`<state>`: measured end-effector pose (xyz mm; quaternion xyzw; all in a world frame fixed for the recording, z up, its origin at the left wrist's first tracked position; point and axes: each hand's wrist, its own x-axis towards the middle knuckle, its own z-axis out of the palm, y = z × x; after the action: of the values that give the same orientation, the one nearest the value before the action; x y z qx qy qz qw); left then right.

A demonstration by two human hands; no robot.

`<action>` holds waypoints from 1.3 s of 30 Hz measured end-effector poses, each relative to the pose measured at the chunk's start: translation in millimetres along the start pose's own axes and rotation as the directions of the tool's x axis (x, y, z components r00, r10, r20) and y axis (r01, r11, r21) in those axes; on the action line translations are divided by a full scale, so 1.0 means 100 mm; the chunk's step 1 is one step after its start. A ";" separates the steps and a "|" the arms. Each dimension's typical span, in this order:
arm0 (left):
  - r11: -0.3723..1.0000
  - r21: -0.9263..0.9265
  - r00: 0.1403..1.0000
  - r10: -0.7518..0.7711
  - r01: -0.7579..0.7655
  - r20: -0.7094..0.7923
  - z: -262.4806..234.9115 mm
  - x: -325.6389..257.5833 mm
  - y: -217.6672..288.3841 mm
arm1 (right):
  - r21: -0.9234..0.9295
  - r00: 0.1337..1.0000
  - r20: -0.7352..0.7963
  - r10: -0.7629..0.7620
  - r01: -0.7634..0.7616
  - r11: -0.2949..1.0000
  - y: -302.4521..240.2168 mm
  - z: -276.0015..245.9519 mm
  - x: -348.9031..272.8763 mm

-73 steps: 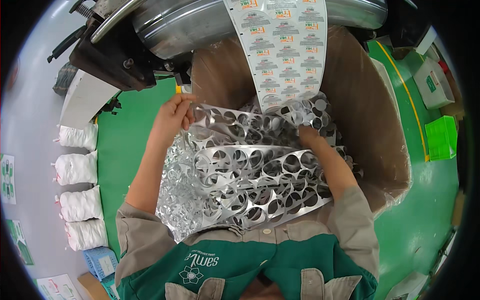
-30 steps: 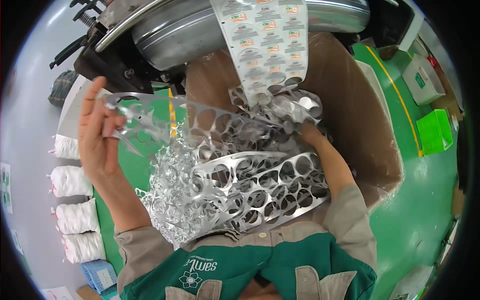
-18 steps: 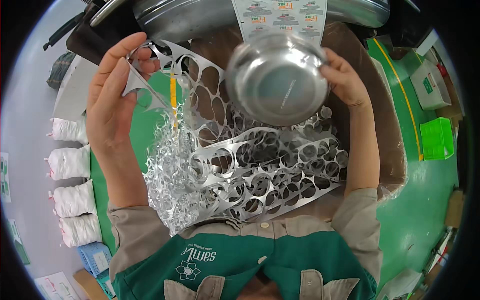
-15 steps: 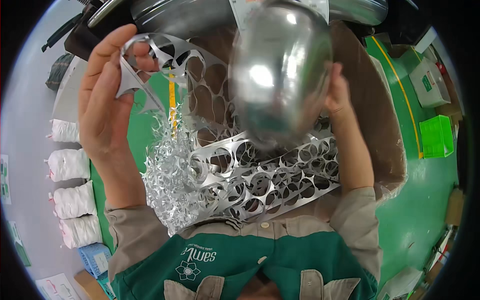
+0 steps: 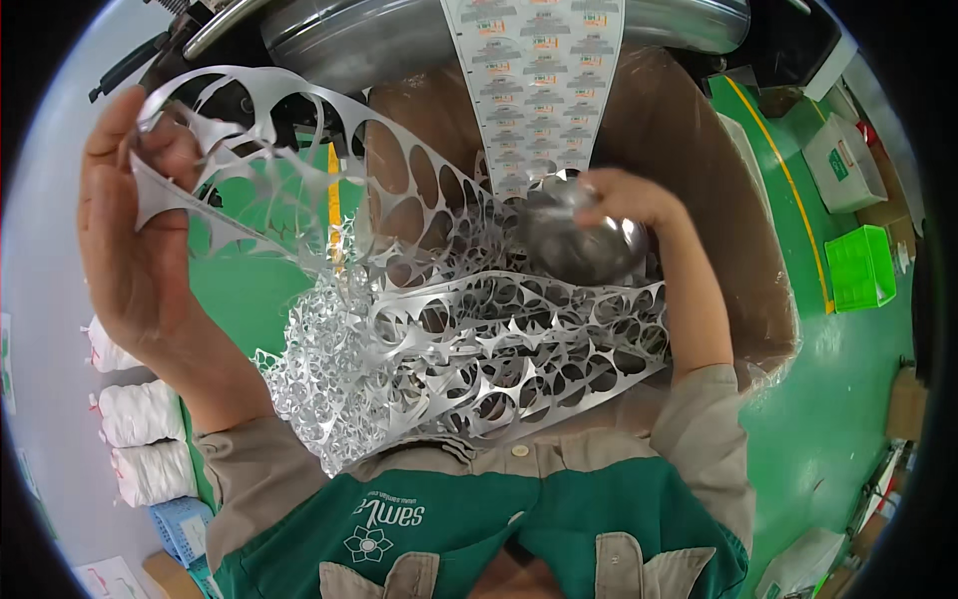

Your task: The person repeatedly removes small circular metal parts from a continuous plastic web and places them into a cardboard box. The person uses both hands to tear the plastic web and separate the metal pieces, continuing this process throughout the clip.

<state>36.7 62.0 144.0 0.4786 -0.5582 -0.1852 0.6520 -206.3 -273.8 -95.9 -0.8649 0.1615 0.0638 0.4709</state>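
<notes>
At the left, my left hand (image 5: 140, 230) is closed on one end of a silver punched-out foil strip (image 5: 158, 198), full of round holes. The strip arches from my fingers toward the middle, down into a large brown box lined with clear plastic (image 5: 738, 220). My right hand (image 5: 634, 200), a little blurred, grips the edge of a shiny round metal bowl (image 5: 589, 250). The bowl is down in the box opening, among the foil; its inside is hidden. In front of it lie more punched strips (image 5: 519, 344) and a heap of crumpled silver foil scrap (image 5: 334, 369).
A printed label web (image 5: 539, 95) hangs from metal rollers (image 5: 369, 40) at the far side, down behind the bowl. Several white bundles (image 5: 145, 414) stand at the left. A bright green crate (image 5: 860, 270) and a white bin (image 5: 840, 165) are at the right.
My right hand has lowered the bowl from high up into the box, uncovering the label web. My left hand has moved left, stretching the strip out wider.
</notes>
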 end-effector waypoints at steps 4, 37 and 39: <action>0.977 -0.173 0.968 0.155 -0.121 0.198 -0.06 -0.03 0.29 | 0.797 0.846 -0.364 -0.390 0.499 0.341 -0.66 -0.20 -0.23; 0.603 0.796 0.504 -0.671 -0.055 0.544 0.80 -0.75 -1.85 | 0.619 0.749 -0.574 0.332 0.132 0.774 1.34 0.30 0.14; 0.618 0.782 0.621 -0.645 0.081 0.445 0.70 -0.80 -1.82 | 0.354 0.658 -0.150 0.738 -0.661 0.661 1.39 0.60 0.27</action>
<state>1.9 8.2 -57.1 0.6915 -0.6640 -0.2653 0.1028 -225.6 -299.5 -246.2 -0.6613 0.5568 0.0960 0.4934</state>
